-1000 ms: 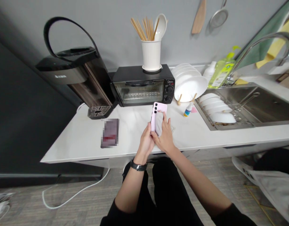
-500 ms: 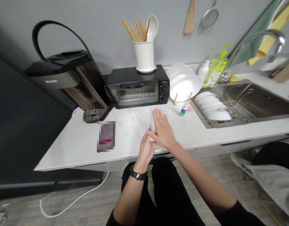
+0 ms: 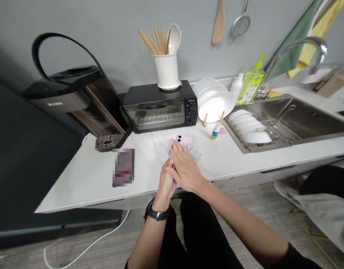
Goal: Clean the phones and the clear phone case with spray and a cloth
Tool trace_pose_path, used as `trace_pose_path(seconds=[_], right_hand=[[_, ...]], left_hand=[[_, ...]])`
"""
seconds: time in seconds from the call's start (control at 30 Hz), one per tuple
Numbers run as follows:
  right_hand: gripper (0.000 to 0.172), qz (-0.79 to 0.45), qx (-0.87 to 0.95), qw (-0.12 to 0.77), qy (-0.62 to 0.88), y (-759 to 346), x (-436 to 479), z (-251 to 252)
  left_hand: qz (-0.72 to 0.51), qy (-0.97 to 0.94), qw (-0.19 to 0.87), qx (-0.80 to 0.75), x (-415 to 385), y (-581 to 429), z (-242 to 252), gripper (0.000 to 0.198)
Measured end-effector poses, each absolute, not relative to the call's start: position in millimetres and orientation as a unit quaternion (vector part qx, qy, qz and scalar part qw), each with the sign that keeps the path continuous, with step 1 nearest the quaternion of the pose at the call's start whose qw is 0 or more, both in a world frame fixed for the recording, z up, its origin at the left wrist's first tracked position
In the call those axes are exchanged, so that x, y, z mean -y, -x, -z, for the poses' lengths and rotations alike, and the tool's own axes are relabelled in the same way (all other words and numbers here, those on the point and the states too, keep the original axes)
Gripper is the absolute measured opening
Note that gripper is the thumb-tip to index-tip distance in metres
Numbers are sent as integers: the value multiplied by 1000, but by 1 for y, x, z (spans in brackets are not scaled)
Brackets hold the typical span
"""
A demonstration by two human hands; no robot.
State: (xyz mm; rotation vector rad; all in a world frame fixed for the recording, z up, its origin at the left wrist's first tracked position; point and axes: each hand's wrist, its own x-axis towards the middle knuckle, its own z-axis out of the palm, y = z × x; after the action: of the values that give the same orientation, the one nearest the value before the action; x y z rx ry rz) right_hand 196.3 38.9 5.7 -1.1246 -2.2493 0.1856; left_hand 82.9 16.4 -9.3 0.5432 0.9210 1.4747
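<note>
My right hand [image 3: 186,167] lies flat, its fingers stretched out over a pale cloth or tissue [image 3: 170,146]. Beneath it and to the left, my left hand [image 3: 166,179] has its fingers mostly covered; what it holds, if anything, is hidden. Just beyond my fingertips a pale pink phone [image 3: 185,139] with two camera lenses rests on the counter, beside thin whitish material. A small spray bottle [image 3: 215,132] stands to the right, next to a pink slip [image 3: 223,130]. On the left lies a dark, pixelated flat object [image 3: 124,167].
Behind my hands is a toaster oven [image 3: 157,110] with a utensil holder [image 3: 166,70] on top. A water dispenser [image 3: 85,104] stands at left. Racked plates [image 3: 217,104], a soap bottle [image 3: 250,86] and a sink [image 3: 315,119] are at right. A person's light clothing [image 3: 323,213] shows at lower right.
Both hands have shifted left with the pale cloth or tissue. The pink phone now shows beyond my fingertips. The whole view has also shifted slightly.
</note>
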Motion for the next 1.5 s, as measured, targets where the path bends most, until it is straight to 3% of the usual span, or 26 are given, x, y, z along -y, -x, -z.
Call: trace_pose_path(seconds=[0.23,0.37,0.5,0.67,0.8,0.97,1.17,1.3,1.5], right_hand=[[95,-69,829,309,460,-200,-38,-10],[95,-81,885,295,350,-195,-32,-11],[99,-82,853,314,408,-200,-36,-9],[108,-94,891,304,324,-207,-37,-3],[98,-82,860,316,392,-215,-40,2],[102,-68,911,296,278,-223,-34,4],[111,-42,909,290,298,-236,-38,3],[103,-38,928,282,241,-237,-37,0],[99,-57,907,302,289,-228,-33,-3]], left_hand=[[-592,-257,609,-460,-15,-71,5,48],[-610,-260,546,-511,-17,-66,1,52],[-559,-290,600,-494,-18,-66,-5,67],[-579,-300,555,-517,-19,-67,-8,64],[-541,-329,598,-491,-19,-70,-6,73],[-558,-283,587,-514,-19,-76,-7,62],[-525,-296,635,-484,-21,-76,-5,76],[-554,-299,605,-488,-18,-75,-11,69],[-532,-320,608,-494,-14,-72,-13,69]])
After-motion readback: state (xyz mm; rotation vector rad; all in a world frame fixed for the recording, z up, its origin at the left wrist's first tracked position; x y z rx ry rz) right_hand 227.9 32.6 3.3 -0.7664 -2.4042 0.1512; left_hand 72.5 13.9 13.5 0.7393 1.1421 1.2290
